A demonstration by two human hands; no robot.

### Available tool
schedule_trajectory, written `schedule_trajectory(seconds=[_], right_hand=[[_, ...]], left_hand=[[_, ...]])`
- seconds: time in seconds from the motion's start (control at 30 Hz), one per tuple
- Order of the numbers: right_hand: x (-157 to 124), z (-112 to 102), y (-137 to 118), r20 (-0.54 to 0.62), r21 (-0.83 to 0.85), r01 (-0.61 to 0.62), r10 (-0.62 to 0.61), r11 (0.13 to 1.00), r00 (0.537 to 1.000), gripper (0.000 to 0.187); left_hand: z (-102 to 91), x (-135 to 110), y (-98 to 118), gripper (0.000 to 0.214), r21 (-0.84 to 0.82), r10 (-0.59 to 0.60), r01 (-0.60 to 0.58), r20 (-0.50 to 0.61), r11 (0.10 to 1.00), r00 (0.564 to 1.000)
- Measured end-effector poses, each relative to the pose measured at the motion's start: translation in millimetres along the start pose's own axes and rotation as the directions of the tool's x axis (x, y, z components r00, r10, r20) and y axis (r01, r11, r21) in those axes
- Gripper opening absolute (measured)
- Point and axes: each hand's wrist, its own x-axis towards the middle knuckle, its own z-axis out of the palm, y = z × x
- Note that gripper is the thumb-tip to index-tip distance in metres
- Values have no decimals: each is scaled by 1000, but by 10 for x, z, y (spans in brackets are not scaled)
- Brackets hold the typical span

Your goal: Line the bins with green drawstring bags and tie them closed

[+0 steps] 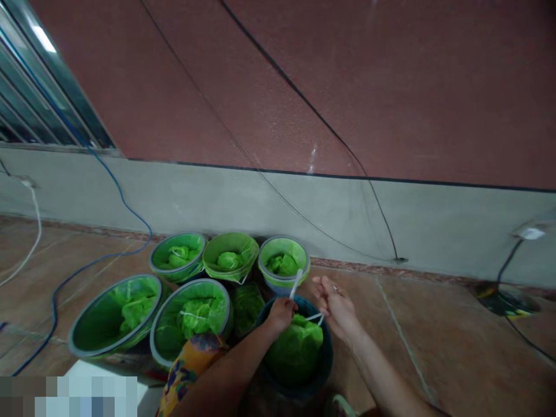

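Observation:
A dark blue bin [329,353] stands in front of me with a bright green plastic bag [295,350] bulging inside it. My left hand [282,314] is closed on a white drawstring [296,284] at the top of the bag, and the string's end sticks up past the fingers. On the other side, my right hand [336,304] has its fingers curled, with a stretch of white string running from the bag to it. The bag's neck is gathered between the two hands.
Other bins lined with green bags stand to the left, among them a grey-rimmed bin [229,301] and a bin by the wall [306,260]. A blue cable [124,200] crosses the tiled floor. A plug [532,233] and a dark object on the floor [506,301] are at right.

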Motion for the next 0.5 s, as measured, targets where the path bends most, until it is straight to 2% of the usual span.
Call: schedule_trajectory(seconds=[0.07,0.13,0.23,0.3,0.37,0.43,0.5], right_hand=[[-31,93,22,115,76,-62,53,995,992,45],[-28,183,37,183,121,-81,58,989,981,42],[32,262,31,175,159,-63,35,985,984,39],[86,260,28,150,141,-58,37,988,988,41],[136,200,56,121,53,-54,48,997,992,47],[172,77,127,83,-158,-21,34,987,996,52],[185,-95,235,123,-458,36,23,888,992,50]], left_hand=[[46,-44,6,21,35,34,-36,61,999,998],[108,-134,20,17,71,75,-88,171,994,982],[176,-274,59,13,136,165,-220,329,966,930],[178,-315,92,10,165,246,-328,383,930,890],[150,-302,117,19,168,284,-369,382,914,879],[108,-255,122,31,161,243,-306,320,938,916],[63,-204,106,35,157,176,-219,248,963,953]])
